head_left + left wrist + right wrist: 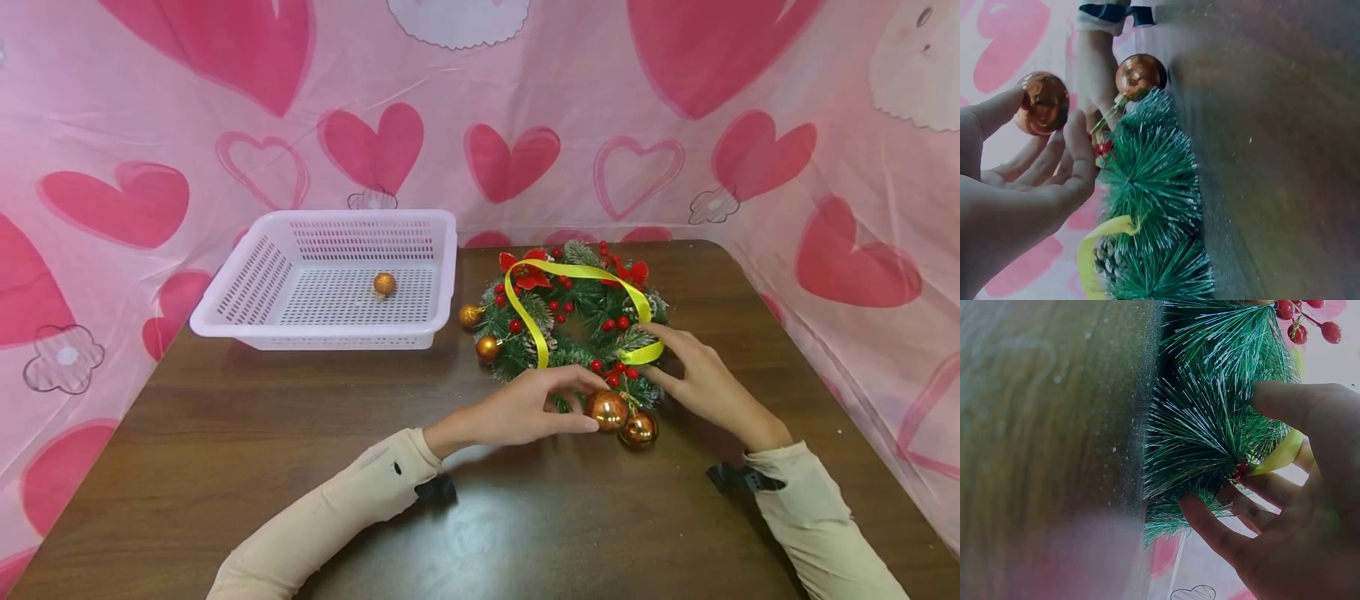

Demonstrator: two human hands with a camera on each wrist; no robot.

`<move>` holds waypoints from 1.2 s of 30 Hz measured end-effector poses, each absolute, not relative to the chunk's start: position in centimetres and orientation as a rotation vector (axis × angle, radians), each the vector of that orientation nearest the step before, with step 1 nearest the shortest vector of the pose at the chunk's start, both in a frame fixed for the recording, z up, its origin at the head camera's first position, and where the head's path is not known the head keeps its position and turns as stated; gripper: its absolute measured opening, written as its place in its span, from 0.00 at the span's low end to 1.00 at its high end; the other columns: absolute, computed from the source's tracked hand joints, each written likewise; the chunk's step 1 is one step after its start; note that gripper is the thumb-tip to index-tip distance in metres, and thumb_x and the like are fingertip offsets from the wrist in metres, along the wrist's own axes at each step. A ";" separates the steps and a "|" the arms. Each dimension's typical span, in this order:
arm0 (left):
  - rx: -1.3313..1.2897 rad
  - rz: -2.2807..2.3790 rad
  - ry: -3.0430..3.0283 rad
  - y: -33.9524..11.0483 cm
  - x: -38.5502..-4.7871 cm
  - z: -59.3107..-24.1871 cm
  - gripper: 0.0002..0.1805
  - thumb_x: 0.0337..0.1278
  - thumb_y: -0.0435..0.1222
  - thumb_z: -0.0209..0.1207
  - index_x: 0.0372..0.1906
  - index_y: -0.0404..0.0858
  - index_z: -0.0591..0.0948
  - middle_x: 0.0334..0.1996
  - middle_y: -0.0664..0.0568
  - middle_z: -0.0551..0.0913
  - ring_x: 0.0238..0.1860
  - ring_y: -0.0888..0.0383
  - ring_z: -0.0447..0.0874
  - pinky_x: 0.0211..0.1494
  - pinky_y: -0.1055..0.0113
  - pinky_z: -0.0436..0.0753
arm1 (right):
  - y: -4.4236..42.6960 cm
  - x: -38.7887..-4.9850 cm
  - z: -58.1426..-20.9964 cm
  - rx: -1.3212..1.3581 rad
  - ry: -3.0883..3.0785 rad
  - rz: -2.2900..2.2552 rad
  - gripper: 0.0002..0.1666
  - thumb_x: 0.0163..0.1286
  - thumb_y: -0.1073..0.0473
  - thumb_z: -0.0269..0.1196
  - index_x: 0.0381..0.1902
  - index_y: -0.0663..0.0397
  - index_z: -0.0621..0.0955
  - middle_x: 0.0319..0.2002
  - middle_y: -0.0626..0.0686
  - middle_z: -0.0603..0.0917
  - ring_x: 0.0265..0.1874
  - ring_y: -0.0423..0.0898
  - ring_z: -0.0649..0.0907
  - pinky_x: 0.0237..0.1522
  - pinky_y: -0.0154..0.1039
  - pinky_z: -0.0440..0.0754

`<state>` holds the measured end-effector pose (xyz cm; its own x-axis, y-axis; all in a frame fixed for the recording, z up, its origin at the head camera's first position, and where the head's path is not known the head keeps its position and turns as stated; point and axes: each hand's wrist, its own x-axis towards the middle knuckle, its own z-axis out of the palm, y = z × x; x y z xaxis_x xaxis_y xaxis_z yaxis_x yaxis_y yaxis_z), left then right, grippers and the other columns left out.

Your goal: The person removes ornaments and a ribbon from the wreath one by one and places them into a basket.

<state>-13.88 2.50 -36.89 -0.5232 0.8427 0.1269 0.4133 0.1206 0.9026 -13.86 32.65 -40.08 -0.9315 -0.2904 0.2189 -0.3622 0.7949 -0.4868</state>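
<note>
My left hand (536, 406) pinches a shiny copper Christmas bauble (606, 410) between thumb and fingers, at the near side of a green wreath (542, 321). In the left wrist view, this bauble (1043, 103) is held up off the table. A second copper bauble (638, 429) hangs at the wreath's near edge, just right of it. My right hand (705, 385) is at the wreath's right side, fingers spread and touching the green needles (1210, 419). A yellow ribbon (581, 271) loops over the wreath, among red berries, red flowers and pinecones.
A white plastic basket (322, 340) stands at the back left, with one gold bauble (384, 284) inside. Two more baubles, one glittery (471, 315) and one shiny (488, 347), sit at the wreath's left edge. A pink heart-print cloth (585, 83) hangs behind the brown table (300, 433).
</note>
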 end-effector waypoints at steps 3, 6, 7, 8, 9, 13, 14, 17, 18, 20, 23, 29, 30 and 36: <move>1.230 1.404 2.011 2.6 -13.6 -36.8 0.24 0.66 0.40 0.63 0.64 0.43 0.74 0.51 0.54 0.82 0.45 0.67 0.80 0.42 0.68 0.84 | 32.6 -13.9 -40.1 0.520 -2.849 0.815 0.36 0.65 0.61 0.69 0.70 0.53 0.70 0.65 0.65 0.72 0.63 0.68 0.71 0.56 0.72 0.68; 1.240 1.451 2.051 2.4 -13.6 -36.6 0.24 0.65 0.40 0.63 0.64 0.43 0.75 0.54 0.55 0.81 0.46 0.68 0.80 0.42 0.69 0.83 | 32.6 -13.9 -40.1 0.515 -2.851 0.823 0.36 0.66 0.60 0.69 0.70 0.53 0.69 0.65 0.65 0.72 0.63 0.68 0.71 0.56 0.72 0.68; 1.245 1.468 2.063 2.4 -13.7 -36.5 0.24 0.65 0.40 0.64 0.64 0.43 0.75 0.55 0.56 0.81 0.46 0.68 0.80 0.42 0.69 0.83 | 32.6 -13.9 -40.1 0.515 -2.851 0.825 0.36 0.66 0.60 0.69 0.70 0.52 0.69 0.65 0.65 0.72 0.63 0.68 0.71 0.56 0.72 0.68; 1.252 1.482 2.075 2.3 -13.8 -36.5 0.24 0.65 0.39 0.64 0.63 0.44 0.75 0.55 0.56 0.81 0.46 0.68 0.80 0.42 0.69 0.83 | 32.6 -13.9 -40.1 0.514 -2.849 0.828 0.36 0.66 0.60 0.69 0.70 0.52 0.70 0.65 0.65 0.72 0.62 0.68 0.71 0.56 0.72 0.68; 1.261 1.490 2.090 2.2 -13.9 -36.4 0.23 0.65 0.39 0.64 0.63 0.44 0.75 0.56 0.56 0.81 0.45 0.68 0.80 0.42 0.69 0.83 | 32.5 -14.0 -40.1 0.514 -2.848 0.830 0.36 0.66 0.60 0.69 0.70 0.52 0.69 0.65 0.65 0.72 0.62 0.68 0.71 0.56 0.72 0.68; 1.277 1.515 2.132 1.7 -14.2 -35.8 0.23 0.65 0.40 0.64 0.63 0.45 0.75 0.55 0.58 0.81 0.45 0.68 0.80 0.42 0.69 0.82 | 32.5 -14.1 -40.3 0.525 -2.838 0.826 0.37 0.66 0.60 0.69 0.70 0.52 0.69 0.65 0.65 0.73 0.63 0.67 0.71 0.56 0.72 0.68; 1.277 1.520 2.140 1.6 -14.2 -35.7 0.23 0.65 0.40 0.63 0.63 0.45 0.75 0.55 0.58 0.81 0.45 0.67 0.80 0.42 0.70 0.82 | 32.5 -14.1 -40.3 0.528 -2.834 0.825 0.37 0.65 0.61 0.69 0.70 0.52 0.70 0.65 0.65 0.73 0.63 0.67 0.71 0.57 0.71 0.68; 1.264 1.548 2.161 1.3 -14.5 -35.3 0.22 0.65 0.40 0.64 0.63 0.45 0.75 0.53 0.58 0.81 0.45 0.66 0.81 0.41 0.69 0.82 | 32.4 -14.1 -40.5 0.530 -2.830 0.818 0.37 0.65 0.60 0.69 0.70 0.52 0.70 0.65 0.65 0.73 0.63 0.67 0.71 0.57 0.71 0.68; 1.262 1.553 2.171 1.2 -14.6 -35.1 0.23 0.65 0.40 0.64 0.62 0.45 0.75 0.53 0.58 0.81 0.44 0.66 0.81 0.41 0.69 0.82 | 32.4 -14.1 -40.6 0.529 -2.830 0.818 0.37 0.65 0.60 0.69 0.70 0.52 0.70 0.65 0.65 0.73 0.63 0.67 0.71 0.57 0.71 0.68; 1.266 1.559 2.193 1.0 -14.8 -34.9 0.23 0.65 0.41 0.64 0.62 0.45 0.76 0.52 0.58 0.81 0.44 0.66 0.81 0.41 0.69 0.81 | 32.4 -14.0 -40.6 0.521 -2.838 0.824 0.37 0.65 0.59 0.69 0.70 0.52 0.70 0.65 0.65 0.73 0.63 0.67 0.71 0.57 0.72 0.68; 1.279 1.574 2.223 0.6 -15.1 -34.5 0.22 0.65 0.41 0.64 0.62 0.44 0.76 0.51 0.59 0.81 0.44 0.65 0.81 0.42 0.67 0.81 | 32.3 -13.9 -40.7 0.507 -2.853 0.830 0.37 0.66 0.58 0.69 0.71 0.52 0.69 0.65 0.65 0.72 0.63 0.67 0.71 0.57 0.72 0.68; 1.272 1.632 2.255 -0.1 -15.5 -33.7 0.22 0.65 0.39 0.64 0.63 0.44 0.76 0.50 0.58 0.82 0.46 0.65 0.81 0.44 0.66 0.82 | 32.5 -13.8 -40.7 0.509 -2.861 0.826 0.37 0.67 0.57 0.68 0.71 0.50 0.69 0.67 0.64 0.71 0.64 0.67 0.70 0.57 0.72 0.67; 1.270 1.639 2.255 -0.2 -15.6 -33.6 0.22 0.65 0.39 0.64 0.63 0.44 0.76 0.51 0.58 0.82 0.46 0.65 0.81 0.45 0.66 0.82 | 32.6 -13.9 -40.7 0.511 -2.853 0.823 0.37 0.66 0.58 0.68 0.71 0.49 0.69 0.67 0.64 0.72 0.64 0.67 0.70 0.57 0.72 0.67; 1.277 1.693 2.264 -0.4 -15.8 -33.2 0.24 0.65 0.38 0.64 0.64 0.43 0.75 0.55 0.56 0.81 0.50 0.64 0.82 0.50 0.66 0.83 | 32.8 -14.0 -40.5 0.538 -2.815 0.814 0.37 0.66 0.59 0.69 0.71 0.48 0.70 0.66 0.62 0.73 0.63 0.66 0.72 0.55 0.70 0.69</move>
